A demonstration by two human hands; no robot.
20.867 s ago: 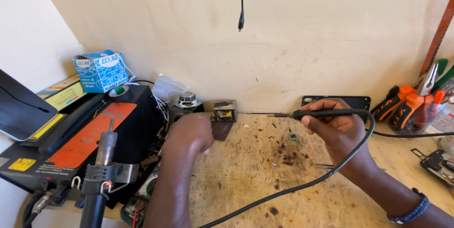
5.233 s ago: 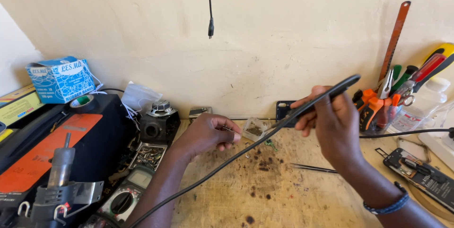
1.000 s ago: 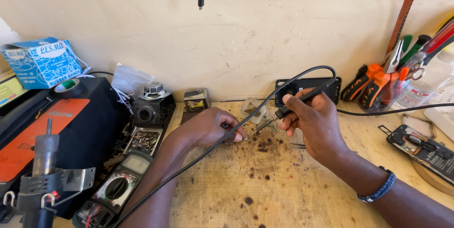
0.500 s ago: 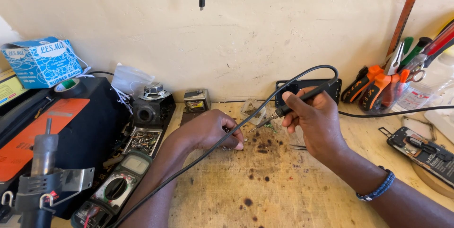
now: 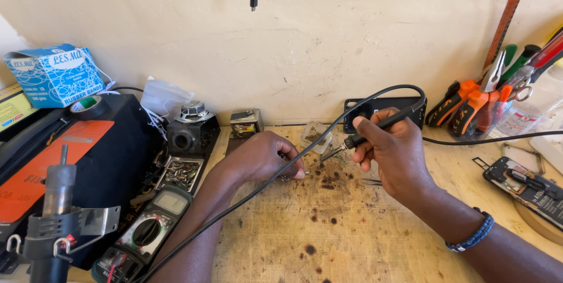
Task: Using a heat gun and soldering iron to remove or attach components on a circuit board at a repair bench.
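My right hand [image 5: 394, 153] grips a black soldering iron [image 5: 375, 129] like a pen, its metal tip pointing down-left toward the bench. The iron's black cable [image 5: 275, 180] loops up by the wall and runs down across my left forearm. My left hand [image 5: 264, 157] rests on the scorched wooden bench [image 5: 328, 230], fingers pinched on a small metal part [image 5: 285, 175] that is mostly hidden under them. The iron's tip is a few centimetres right of those fingertips.
A small clear plastic tub [image 5: 315, 136] sits behind the iron tip. A black case [image 5: 76, 160], multimeter [image 5: 146, 236], hot-air tool [image 5: 56, 218] and blue box [image 5: 56, 75] crowd the left. Pliers and cutters [image 5: 475, 104] stand at the right, with an opened phone [image 5: 525, 183].
Over the last second both hands have stayed nearly still; the iron tip has dipped slightly lower toward the left fingertips. Earlier, the right hand held the iron raised higher.
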